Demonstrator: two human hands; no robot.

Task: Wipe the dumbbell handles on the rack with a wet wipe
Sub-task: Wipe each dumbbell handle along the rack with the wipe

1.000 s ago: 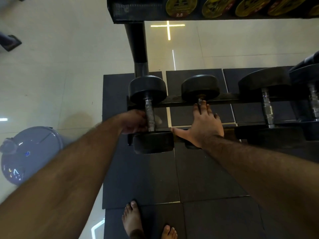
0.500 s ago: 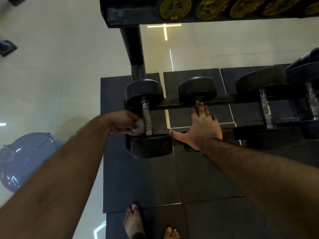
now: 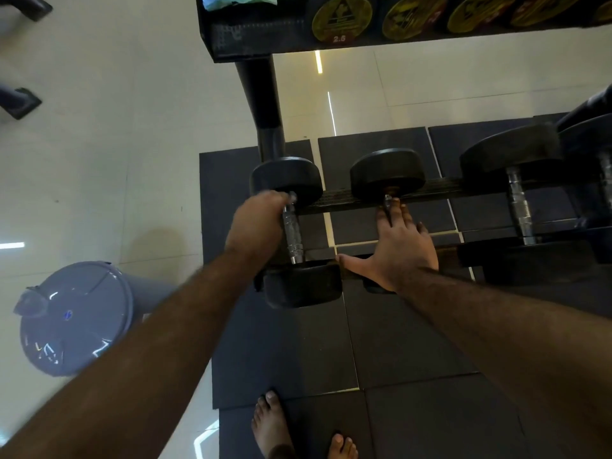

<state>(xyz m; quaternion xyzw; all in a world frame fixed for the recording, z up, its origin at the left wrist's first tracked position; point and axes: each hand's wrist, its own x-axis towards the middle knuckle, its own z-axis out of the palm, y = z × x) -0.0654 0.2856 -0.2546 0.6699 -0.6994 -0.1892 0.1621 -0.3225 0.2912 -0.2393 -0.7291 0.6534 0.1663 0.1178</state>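
Observation:
The leftmost dumbbell lies on the low rack rail, its knurled steel handle bare along the near half. My left hand is closed around the far end of that handle, up against the far head. A pale scrap of the wet wipe peeks out at my fingertips; the rest is hidden in my fist. My right hand lies flat over the handle of the second dumbbell, fingers stretched out and thumb spread, hiding the handle.
A third dumbbell and bigger ones sit to the right. The rack post rises behind; an upper shelf holds yellow plates. A blue-grey lidded bin stands left. My bare feet are on black rubber mats.
My left hand has slid with the wipe along the first dumbbell's handle, from the near end to the far end. My right hand has stayed on the second dumbbell.

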